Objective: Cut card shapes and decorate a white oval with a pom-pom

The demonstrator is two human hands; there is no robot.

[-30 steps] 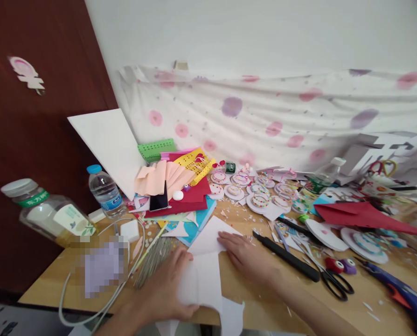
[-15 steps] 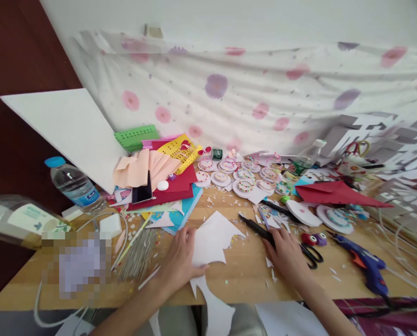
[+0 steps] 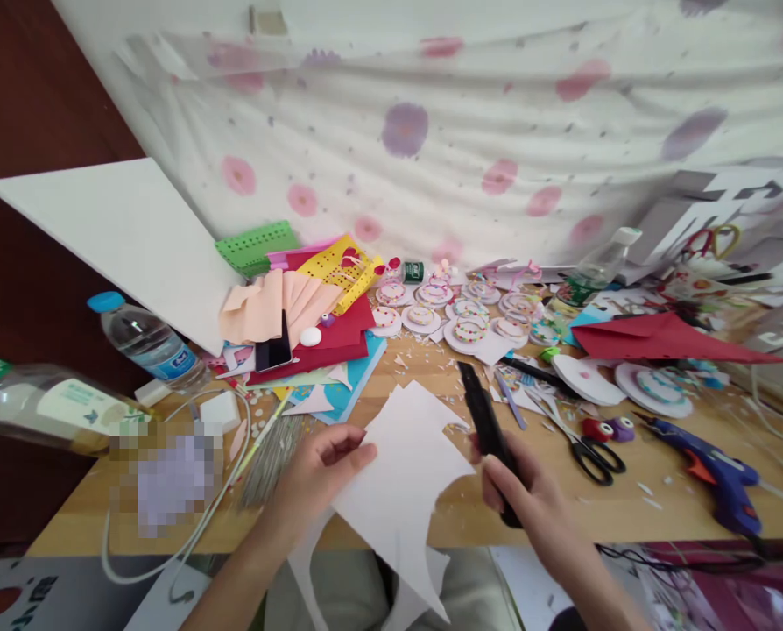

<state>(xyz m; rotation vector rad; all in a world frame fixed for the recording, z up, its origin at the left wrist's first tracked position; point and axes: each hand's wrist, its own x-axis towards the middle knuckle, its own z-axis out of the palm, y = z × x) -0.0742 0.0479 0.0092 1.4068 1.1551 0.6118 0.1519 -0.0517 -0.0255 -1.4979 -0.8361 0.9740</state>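
My left hand (image 3: 316,478) pinches a sheet of white paper (image 3: 405,473) with cut-out edges and holds it up above the near edge of the wooden table (image 3: 628,513). My right hand (image 3: 529,499) grips a long black tool (image 3: 487,425), like a craft knife, its tip pointing away from me just right of the paper. Black-handled scissors (image 3: 585,447) lie on the table to the right of that hand.
Craft clutter covers the table: coloured paper stack with a phone (image 3: 274,349), round decorated discs (image 3: 470,329), red paper (image 3: 660,337), blue glue gun (image 3: 713,469), water bottle (image 3: 148,342), white board (image 3: 122,232), cable (image 3: 187,535). A flowered cloth hangs behind.
My right hand picked the black tool up off the table and brought it toward the paper. My left hand lifted the white paper off the table.
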